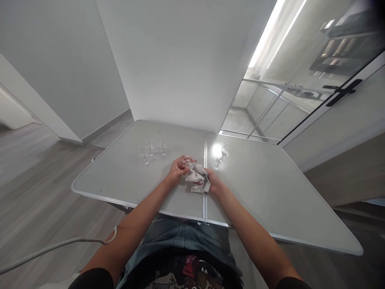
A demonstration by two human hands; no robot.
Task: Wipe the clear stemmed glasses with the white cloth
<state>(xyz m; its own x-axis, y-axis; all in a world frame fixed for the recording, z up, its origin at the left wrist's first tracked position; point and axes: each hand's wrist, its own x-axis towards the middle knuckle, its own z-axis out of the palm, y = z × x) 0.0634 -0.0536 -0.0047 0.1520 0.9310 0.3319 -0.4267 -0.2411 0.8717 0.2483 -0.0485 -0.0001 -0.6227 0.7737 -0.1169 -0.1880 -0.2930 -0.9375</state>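
In front of me, over the middle of the table, my left hand [178, 168] is closed around the bowl of a clear wine glass [189, 162]. My right hand [213, 180] grips a whitish cloth [197, 180], which is bunched against the lower part of that glass. Cloth and fingers hide the glass's stem and foot. A second stemmed glass [222, 154] is on the table to the right, beyond my right hand. Several more clear glasses [151, 146] stand grouped at the left, past my left hand.
The grey folding table [255, 192] has a metal seam [205, 204] down its middle and a metal rim. A white wall [180, 72] borders its far side. A glass door with a black handle [344, 92] is at the right. A pale cable [60, 243] runs by my left forearm.
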